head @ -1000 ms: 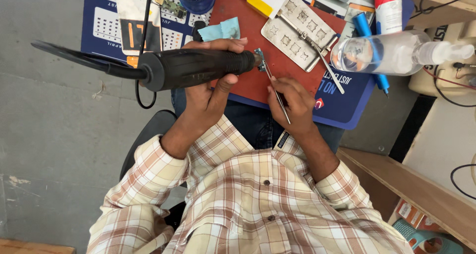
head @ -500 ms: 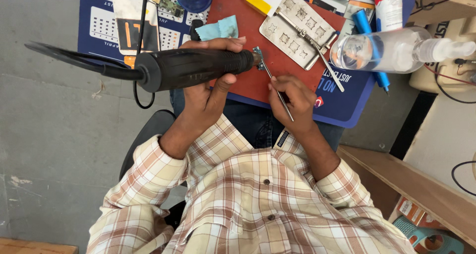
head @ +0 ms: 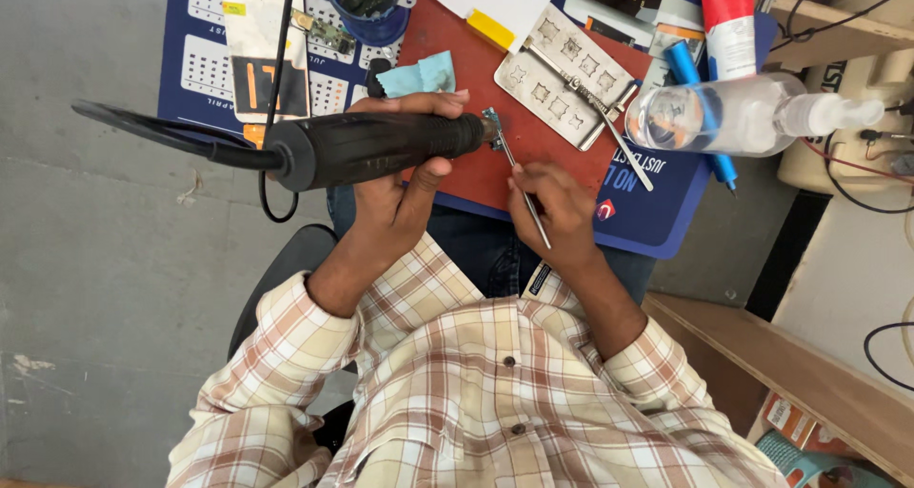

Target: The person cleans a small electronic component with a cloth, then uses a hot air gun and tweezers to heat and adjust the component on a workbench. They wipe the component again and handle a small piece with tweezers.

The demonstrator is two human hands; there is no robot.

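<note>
Little has changed over the last second. The left hand and the black tool it grips sit slightly lower in the view than before, and the tool's nozzle end now lies nearly level rather than tipped a little upward. The right hand has slid a touch toward the person's body, drawing the tweezers with it; their tip stays at the nozzle. The desk and its clutter have shifted slightly in the view.
</note>
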